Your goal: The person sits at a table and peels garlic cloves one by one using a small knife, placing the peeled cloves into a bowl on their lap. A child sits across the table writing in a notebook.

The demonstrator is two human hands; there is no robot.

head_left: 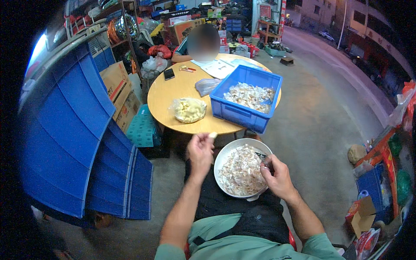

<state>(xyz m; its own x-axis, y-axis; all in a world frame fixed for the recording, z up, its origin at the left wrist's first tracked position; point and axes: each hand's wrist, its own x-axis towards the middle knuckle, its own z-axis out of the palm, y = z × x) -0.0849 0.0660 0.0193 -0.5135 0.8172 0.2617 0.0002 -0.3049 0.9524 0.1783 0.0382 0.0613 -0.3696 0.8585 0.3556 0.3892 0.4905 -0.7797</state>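
- Left hand: thumb and fingertips together on a pale garlic clove, held up off the bowl's left rim, short of the table's near edge. Light pinch advisable; a bare clove is likely slippery.
- Right hand: fingers closed round a small dark tool, probably a knife; blade not clear. At the bowl's right rim. Best kept low, edge turned from the left fingers.
- Round white bowl: seemingly on the lap, so knees steady. Loose heap of garlic and papery skins inside; working above it should catch scraps.
- Clear bag of peeled cloves: near the front-left edge of the round wooden table, mouth hard to make out. Skin-free cloves only, I'd judge.
- Blue crate: overhangs the table's front-right edge, whitish skins inside; avoid bumping.
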